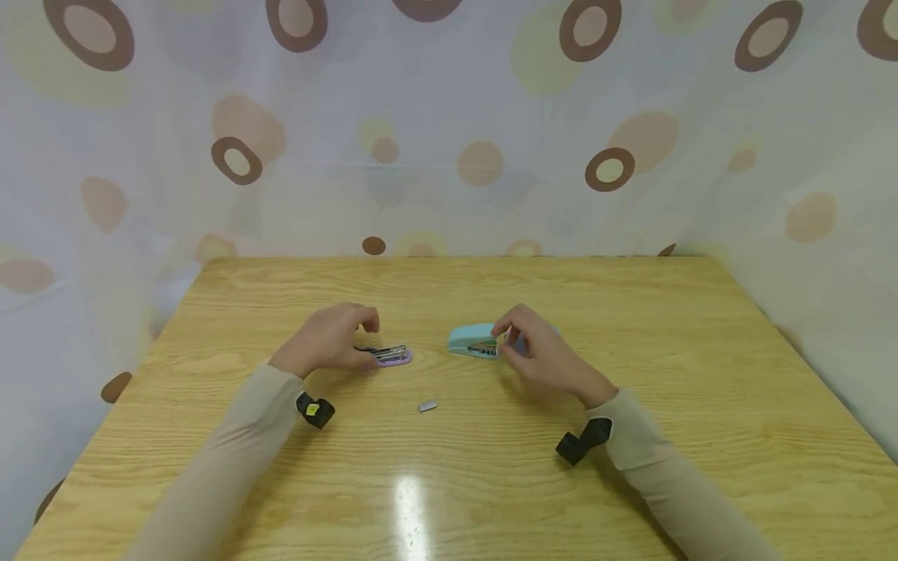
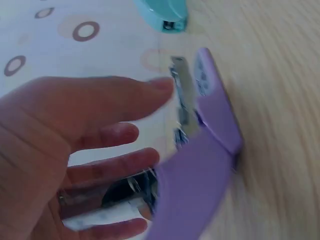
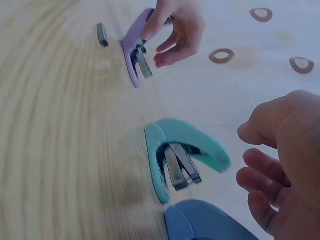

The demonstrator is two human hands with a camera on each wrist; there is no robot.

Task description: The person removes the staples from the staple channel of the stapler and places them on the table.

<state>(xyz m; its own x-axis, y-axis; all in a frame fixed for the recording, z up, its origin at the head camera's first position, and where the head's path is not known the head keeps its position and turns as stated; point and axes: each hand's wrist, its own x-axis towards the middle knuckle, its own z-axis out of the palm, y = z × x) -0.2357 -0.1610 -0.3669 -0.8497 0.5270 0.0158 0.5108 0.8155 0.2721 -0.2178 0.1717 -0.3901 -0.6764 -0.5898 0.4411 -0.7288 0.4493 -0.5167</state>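
Note:
A purple stapler (image 2: 195, 185) stands spread open on the wooden table, its metal staple channel (image 2: 182, 90) exposed. My left hand (image 1: 330, 339) is at it, the thumb tip right by the channel in the left wrist view and the other fingers spread behind the raised part. To the right sits a teal stapler (image 3: 185, 132) with its cover lifted off the metal channel. Beside it my right hand (image 3: 292, 165) hovers with loosely bent fingers and holds nothing; a gap shows between it and the teal cover. A blue stapler (image 3: 200, 220) is partly hidden behind this hand in the head view.
A small grey strip of staples (image 1: 428, 406) lies on the table (image 1: 435, 499) in front of the staplers. A patterned curtain (image 1: 421, 117) hangs along the table's back edge and sides. Each wrist carries a small black camera.

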